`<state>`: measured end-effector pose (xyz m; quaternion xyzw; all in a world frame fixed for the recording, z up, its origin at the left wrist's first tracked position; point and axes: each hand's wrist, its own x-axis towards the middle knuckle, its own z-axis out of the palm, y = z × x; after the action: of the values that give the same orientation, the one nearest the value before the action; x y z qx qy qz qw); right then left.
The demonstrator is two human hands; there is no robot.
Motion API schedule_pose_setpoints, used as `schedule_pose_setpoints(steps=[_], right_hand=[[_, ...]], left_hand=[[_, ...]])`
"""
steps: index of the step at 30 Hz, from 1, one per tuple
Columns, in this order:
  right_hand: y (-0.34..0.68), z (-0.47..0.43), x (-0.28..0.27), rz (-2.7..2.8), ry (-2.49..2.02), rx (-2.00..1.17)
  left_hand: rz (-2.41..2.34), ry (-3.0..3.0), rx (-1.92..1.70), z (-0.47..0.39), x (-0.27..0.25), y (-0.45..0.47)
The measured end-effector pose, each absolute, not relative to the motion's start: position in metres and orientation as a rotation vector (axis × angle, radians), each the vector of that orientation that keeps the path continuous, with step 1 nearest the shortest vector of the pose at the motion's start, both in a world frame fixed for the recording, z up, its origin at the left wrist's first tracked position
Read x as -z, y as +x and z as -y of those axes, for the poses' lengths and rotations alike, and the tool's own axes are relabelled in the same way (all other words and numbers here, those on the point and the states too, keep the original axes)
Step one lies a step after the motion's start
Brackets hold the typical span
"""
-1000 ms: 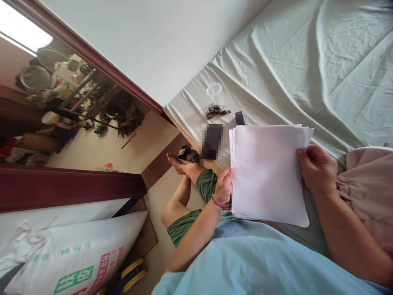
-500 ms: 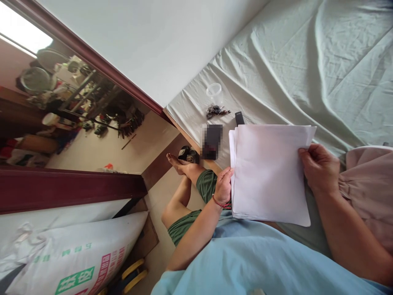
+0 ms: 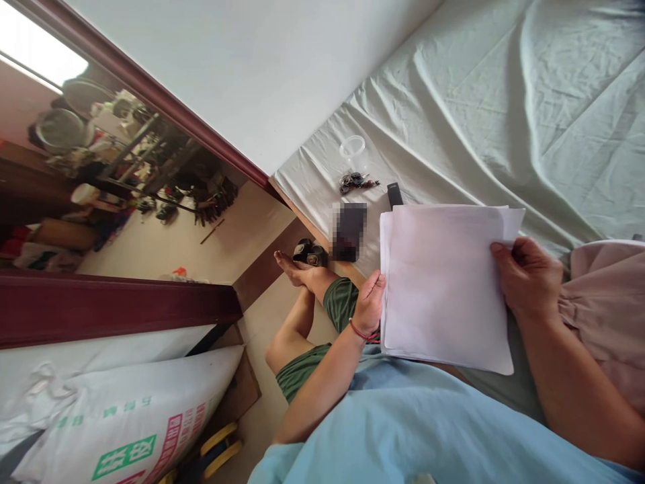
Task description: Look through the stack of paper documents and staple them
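Observation:
A loose stack of white paper sheets (image 3: 448, 289) is held up in front of my body, its edges slightly out of line. My left hand (image 3: 370, 299), with a red cord at the wrist, grips the stack's left edge; the fingers behind the paper are hidden. On the other side my right hand (image 3: 531, 275) pinches the upper right edge, thumb on the front and fingers curled at the back. The upper sheets reach a little past the others at the right corner. No writing shows on the facing sheet.
On the pale bed sheet (image 3: 463, 121) lie a clear plastic cup (image 3: 355, 153), keys (image 3: 355, 181), a small black object (image 3: 394, 195) and a blurred dark object (image 3: 350, 232). Pink cloth (image 3: 605, 296) is at the right. Shoes (image 3: 310, 252) and a large white sack (image 3: 136, 410) are on the left.
The paper stack and both hands have shifted slightly to the right. The sheets at the left edge sit a little closer together. Both hands keep their hold.

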<state>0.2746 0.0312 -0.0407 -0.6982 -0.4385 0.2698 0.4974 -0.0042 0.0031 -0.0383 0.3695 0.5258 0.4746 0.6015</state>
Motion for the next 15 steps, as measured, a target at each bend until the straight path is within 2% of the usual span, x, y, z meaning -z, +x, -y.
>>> schedule_pose_setpoints(steps=[15], right_hand=[[0.266,-0.029,0.029,1.018,-1.68,-0.666]], left_hand=[[-1.32,1.057,-1.08,-0.002,0.027,-0.001]])
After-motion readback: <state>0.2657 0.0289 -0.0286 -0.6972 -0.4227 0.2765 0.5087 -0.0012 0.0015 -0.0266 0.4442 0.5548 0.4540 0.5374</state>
